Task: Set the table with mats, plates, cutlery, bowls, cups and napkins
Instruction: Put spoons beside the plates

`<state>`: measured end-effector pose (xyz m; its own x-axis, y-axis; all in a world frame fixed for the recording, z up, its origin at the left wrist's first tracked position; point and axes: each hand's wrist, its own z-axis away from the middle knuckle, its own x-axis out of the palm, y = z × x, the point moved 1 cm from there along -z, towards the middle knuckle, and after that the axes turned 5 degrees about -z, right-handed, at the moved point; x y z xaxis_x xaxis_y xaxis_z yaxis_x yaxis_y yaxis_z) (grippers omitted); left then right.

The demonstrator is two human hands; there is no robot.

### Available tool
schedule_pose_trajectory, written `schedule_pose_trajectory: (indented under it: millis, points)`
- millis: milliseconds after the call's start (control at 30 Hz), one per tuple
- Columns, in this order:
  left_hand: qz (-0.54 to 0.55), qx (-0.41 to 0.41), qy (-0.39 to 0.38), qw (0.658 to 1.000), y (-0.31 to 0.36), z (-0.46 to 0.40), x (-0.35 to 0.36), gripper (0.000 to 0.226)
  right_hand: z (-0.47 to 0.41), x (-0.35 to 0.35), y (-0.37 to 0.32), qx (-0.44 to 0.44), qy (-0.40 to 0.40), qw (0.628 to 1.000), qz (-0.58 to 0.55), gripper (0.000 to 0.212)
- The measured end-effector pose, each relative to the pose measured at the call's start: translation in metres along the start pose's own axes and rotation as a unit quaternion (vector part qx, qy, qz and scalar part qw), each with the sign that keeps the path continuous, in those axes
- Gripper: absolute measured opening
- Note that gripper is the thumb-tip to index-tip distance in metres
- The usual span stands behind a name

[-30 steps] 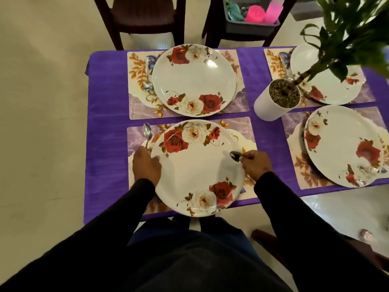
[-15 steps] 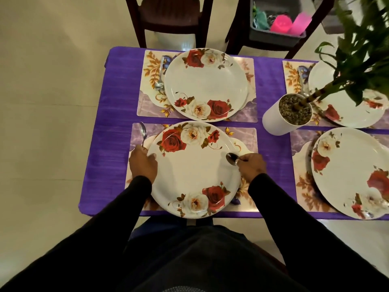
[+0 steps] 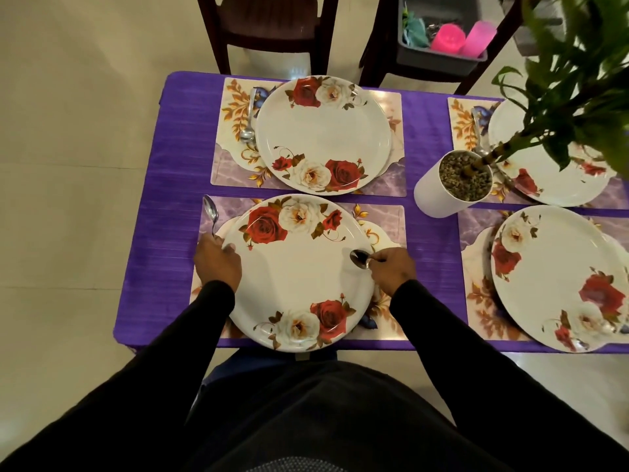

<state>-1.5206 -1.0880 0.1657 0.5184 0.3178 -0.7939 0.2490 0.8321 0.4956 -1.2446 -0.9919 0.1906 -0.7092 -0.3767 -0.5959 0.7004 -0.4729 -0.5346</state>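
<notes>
A rose-patterned plate (image 3: 299, 267) lies on the near mat (image 3: 391, 219) of the purple table (image 3: 170, 206). My left hand (image 3: 218, 260) sits at the plate's left rim and holds a spoon (image 3: 210, 209) that points away from me along the mat's left side. My right hand (image 3: 391, 269) pinches a second spoon (image 3: 360, 258), whose bowl hangs over the plate's right rim. Beyond it another plate (image 3: 323, 131) lies on the far mat with a spoon (image 3: 249, 127) to its left. Two more plates (image 3: 558, 277) (image 3: 551, 165) on mats stand at the right.
A white pot (image 3: 439, 189) with a leafy plant stands between the settings on the right. Behind the table are two dark chairs (image 3: 272, 32); one carries a grey bin (image 3: 439, 59) with pink cups (image 3: 446, 39) and other items. Pale floor surrounds the table.
The view has shifted so the table sits lower and further right in frame. Both hands stay at the near plate's rims with their spoons, barely moved.
</notes>
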Motion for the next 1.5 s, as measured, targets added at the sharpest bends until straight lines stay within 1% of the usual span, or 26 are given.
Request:
schedule_pose_trajectory:
  millis: [233, 767, 867, 967, 1000, 1067, 1133, 1200, 1267, 1367, 1433, 1500]
  points:
    - [0.000, -0.003, 0.003, 1.000, -0.001, 0.004, -0.006, 0.029, 0.004, 0.000, -0.002, -0.013, 0.015, 0.999, -0.034, 0.016]
    - [0.023, -0.007, -0.009, 1.000, 0.000, 0.003, -0.011, 0.027, 0.008, -0.002, 0.001, -0.014, 0.010, 0.998, -0.061, 0.016]
    - [0.025, -0.006, -0.010, 1.000, 0.000, 0.005, -0.012, 0.029, 0.007, -0.001, 0.002, -0.013, 0.009, 0.998, -0.062, 0.016]
    - [0.025, -0.007, -0.009, 1.000, 0.001, 0.006, -0.013, 0.037, 0.006, 0.000, 0.003, -0.014, 0.013, 0.998, -0.058, 0.017]
    - [0.011, -0.003, -0.001, 1.000, 0.001, 0.007, -0.012, 0.041, 0.005, 0.000, 0.003, -0.015, 0.017, 0.998, -0.054, 0.017]
    - [-0.056, 0.004, 0.032, 0.998, 0.003, 0.009, -0.010, 0.049, 0.005, 0.001, 0.003, -0.018, 0.032, 0.998, -0.050, 0.018]
    - [-0.108, 0.013, 0.061, 0.992, 0.006, 0.016, -0.009, 0.051, 0.003, 0.002, 0.002, -0.023, 0.051, 0.997, -0.058, 0.019]
    - [-0.103, 0.044, 0.061, 0.992, 0.010, 0.024, -0.004, 0.048, 0.002, 0.001, 0.000, -0.032, 0.065, 0.995, -0.066, 0.019]
    - [-0.050, 0.080, 0.039, 0.995, 0.012, 0.036, 0.004, 0.046, 0.002, -0.001, -0.002, -0.036, 0.076, 0.993, -0.083, 0.017]
    - [0.065, 0.118, -0.029, 0.990, 0.014, 0.060, 0.019, 0.036, 0.002, -0.007, 0.001, -0.040, 0.100, 0.988, -0.112, 0.013]
    - [0.074, 0.159, -0.086, 0.981, 0.019, 0.075, 0.029, 0.033, -0.001, -0.011, 0.006, -0.036, 0.106, 0.986, -0.119, 0.013]
    - [0.057, 0.204, -0.149, 0.966, 0.025, 0.088, 0.038, 0.033, -0.006, -0.014, 0.014, -0.028, 0.109, 0.987, -0.116, 0.017]
